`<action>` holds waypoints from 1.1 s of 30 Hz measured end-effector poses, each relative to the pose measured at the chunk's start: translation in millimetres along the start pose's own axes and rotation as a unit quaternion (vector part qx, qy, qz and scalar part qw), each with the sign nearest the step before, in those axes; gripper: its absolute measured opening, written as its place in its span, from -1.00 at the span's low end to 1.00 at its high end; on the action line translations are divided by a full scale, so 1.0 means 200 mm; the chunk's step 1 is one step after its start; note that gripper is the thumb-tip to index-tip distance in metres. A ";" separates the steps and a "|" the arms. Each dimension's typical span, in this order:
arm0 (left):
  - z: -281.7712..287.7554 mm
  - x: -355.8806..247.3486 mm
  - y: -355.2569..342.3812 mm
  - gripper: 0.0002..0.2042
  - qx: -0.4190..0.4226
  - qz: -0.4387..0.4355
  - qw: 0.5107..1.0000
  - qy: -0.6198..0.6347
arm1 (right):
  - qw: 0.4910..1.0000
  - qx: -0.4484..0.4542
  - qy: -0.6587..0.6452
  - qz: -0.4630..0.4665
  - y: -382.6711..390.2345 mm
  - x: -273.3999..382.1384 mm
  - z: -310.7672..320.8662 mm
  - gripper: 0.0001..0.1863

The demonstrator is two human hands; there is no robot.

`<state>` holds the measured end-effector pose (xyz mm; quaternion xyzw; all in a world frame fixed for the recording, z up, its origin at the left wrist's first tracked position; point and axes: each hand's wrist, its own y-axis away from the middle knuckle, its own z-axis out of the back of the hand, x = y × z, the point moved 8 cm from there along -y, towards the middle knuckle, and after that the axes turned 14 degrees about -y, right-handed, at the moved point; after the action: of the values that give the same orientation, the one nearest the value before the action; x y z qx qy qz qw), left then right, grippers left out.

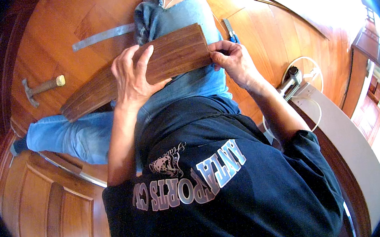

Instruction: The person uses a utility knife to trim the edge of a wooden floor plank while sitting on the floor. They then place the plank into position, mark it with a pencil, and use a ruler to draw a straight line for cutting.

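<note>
A long dark-brown wooden board point(173, 52) lies slantwise across my thighs in blue jeans point(187, 89). Its square end points right, and its other end tapers toward the lower left. My left hand point(132, 76) rests on the board's face with fingers spread and thumb stretched to the right. At the square end, my right hand point(232, 58) has thumb and forefinger pinched together against the edge. Whatever sits between those fingertips is too small to make out. Just beyond the right hand, a blue-handled cutter knife point(231, 31) lies on the floor.
A hammer point(38, 89) lies on the wooden floor point(73, 20) at the left. A flat grey strip point(101, 37) sticks out beside my knee. Panelled wood point(49, 212) stands at the lower left. To the right are a pale curved-edged panel point(334, 119) and a metal fitting with a white loop point(291, 80).
</note>
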<state>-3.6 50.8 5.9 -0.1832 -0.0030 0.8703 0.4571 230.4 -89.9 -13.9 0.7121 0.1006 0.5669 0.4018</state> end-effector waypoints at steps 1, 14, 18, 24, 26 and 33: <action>0.00 0.00 0.00 0.07 0.001 0.003 1.000 0.000 | 1.000 0.011 0.002 0.000 -0.01 0.00 0.00 -0.69; -0.01 0.02 0.00 0.07 0.012 0.003 1.000 -0.011 | 0.999 0.010 -0.034 -0.035 -0.06 0.01 0.00 -0.62; 0.00 0.02 0.01 0.05 -0.004 -0.005 1.000 -0.003 | 0.991 -0.012 -0.133 -0.025 -0.09 0.01 0.06 -0.66; 0.00 0.02 0.00 0.04 0.010 0.002 1.000 -0.006 | 0.980 -0.020 0.168 0.107 -0.08 0.17 0.01 -0.73; 0.00 0.02 0.00 0.05 0.016 -0.001 1.000 -0.007 | 0.951 -0.009 0.265 0.162 -0.06 0.22 -0.03 -0.75; -0.01 0.03 0.00 0.11 0.048 0.000 0.999 -0.008 | 0.981 0.000 0.180 0.074 -0.12 0.15 0.07 -0.73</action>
<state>-6.2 54.7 1.8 -0.1541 0.0349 0.8709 0.4653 260.8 -62.3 -9.2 0.6035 0.1183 0.7141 0.3345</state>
